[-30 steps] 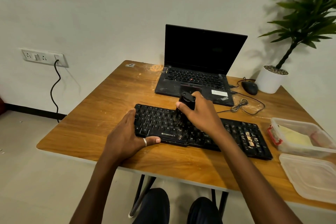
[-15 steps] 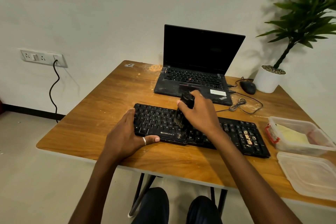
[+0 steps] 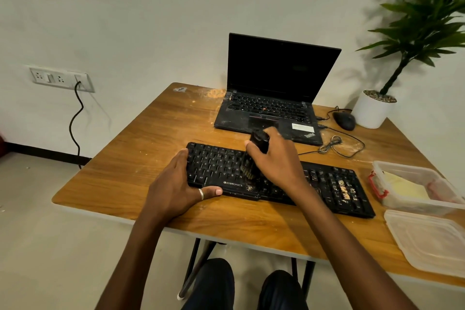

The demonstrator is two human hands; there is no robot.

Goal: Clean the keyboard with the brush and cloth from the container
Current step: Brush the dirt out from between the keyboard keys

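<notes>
Keyboard [image 3: 324, 181]: lies flat across the front of the table [image 3: 141, 158], its front edge near the table edge. Pale crumbs are thick on the right-hand keys [image 3: 346, 187], and a smaller patch sits on the front strip beside the logo.

Brush [image 3: 259, 143]: bristles down on the middle keys, handle tilted toward the laptop [image 3: 271, 98].

Right hand [image 3: 276, 158]: fingers and thumb are wrapped closed round the brush handle. Blur hides how firm the hold is.

Left hand [image 3: 176, 189]: clamps the keyboard's left end, fingers over the keys and thumb along the front edge.

Cloth [image 3: 402, 187]: appears unused, lying in the open container [image 3: 417, 205] just right of the keyboard. The lid [image 3: 427, 241] lies in front of it, close to the table edge.

Risks, as judged:
- Hard strokes may drive crumbs down between the keys instead of off them.
- Strokes toward the back may throw debris onto the laptop, which already looks dusty.
- Strokes toward the front may drop debris onto the person's lap.
- If the left hand eases off, the keyboard may skid under the brush.
- The right forearm crosses the dirty section and may smear the crumbs or nudge the lid off the table.
</notes>
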